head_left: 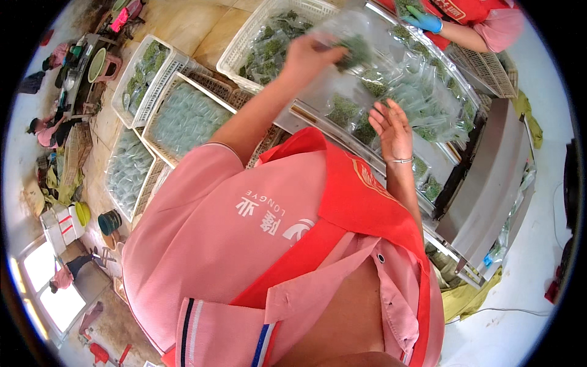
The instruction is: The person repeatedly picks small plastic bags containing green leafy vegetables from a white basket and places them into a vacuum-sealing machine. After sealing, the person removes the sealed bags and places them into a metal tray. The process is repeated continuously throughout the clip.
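My left hand [310, 60] is closed on a clear plastic bag with a green leafy bunch [356, 52] in it, blurred by motion. It is held above the near edge of a metal work surface [315, 92], close to a white crate [229, 56] of similar bags. My right hand [393, 129] is raised over the surface, palm up, fingers apart and nothing in it. Around it lie clear bags [422, 92] and several green bunches [343, 111].
At the left stand a white crate [164, 74] of greens and crates of flat clear packs [189, 116]. A steel housing [483, 189] closes off the right end. Across the surface, another person's blue-gloved hand [423, 21] holds a bag. Other people sit far left.
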{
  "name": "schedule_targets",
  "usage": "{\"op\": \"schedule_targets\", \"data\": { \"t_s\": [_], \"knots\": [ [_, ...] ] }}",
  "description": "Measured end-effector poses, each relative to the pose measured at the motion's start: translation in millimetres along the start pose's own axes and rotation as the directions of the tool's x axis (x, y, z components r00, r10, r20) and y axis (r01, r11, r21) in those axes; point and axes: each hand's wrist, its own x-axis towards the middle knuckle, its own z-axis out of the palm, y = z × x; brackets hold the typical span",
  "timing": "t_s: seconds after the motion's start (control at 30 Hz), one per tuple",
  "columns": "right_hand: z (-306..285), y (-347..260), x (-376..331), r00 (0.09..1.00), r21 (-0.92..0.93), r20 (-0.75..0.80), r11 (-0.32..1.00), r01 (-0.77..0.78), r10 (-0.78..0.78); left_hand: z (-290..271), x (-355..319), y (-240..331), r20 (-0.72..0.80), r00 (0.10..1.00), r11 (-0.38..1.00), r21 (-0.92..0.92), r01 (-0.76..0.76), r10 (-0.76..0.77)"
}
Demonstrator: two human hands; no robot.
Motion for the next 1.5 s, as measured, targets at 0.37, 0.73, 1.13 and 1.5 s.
{"op": "schedule_targets", "data": {
  "t_s": [0.37,0.73,1.13,1.5],
  "knots": [
    [-28.7,12.9,-1.7,0.997,-0.070,-0.042,0.995,-0.071,0.069,-109.9,2.3,-127.9,-0.171,0.984,0.769,0.636,0.066,0.057],
    [-46.1,33.5,-11.7,0.974,-0.117,-0.150,0.975,-0.189,0.171,97.0,84.0,-97.4,0.367,0.920,0.828,0.552,-0.098,-0.136],
    [-34.8,53.4,16.1,0.905,0.052,0.058,0.904,-0.425,0.422,29.3,30.2,-106.9,0.387,0.913,0.960,0.279,0.016,-0.127],
    [-48.8,93.2,108.8,0.711,0.160,0.142,0.693,-0.703,0.688,7.0,0.8,-119.4,0.232,0.798,0.797,-0.123,0.591,-0.556]
  ]
}}
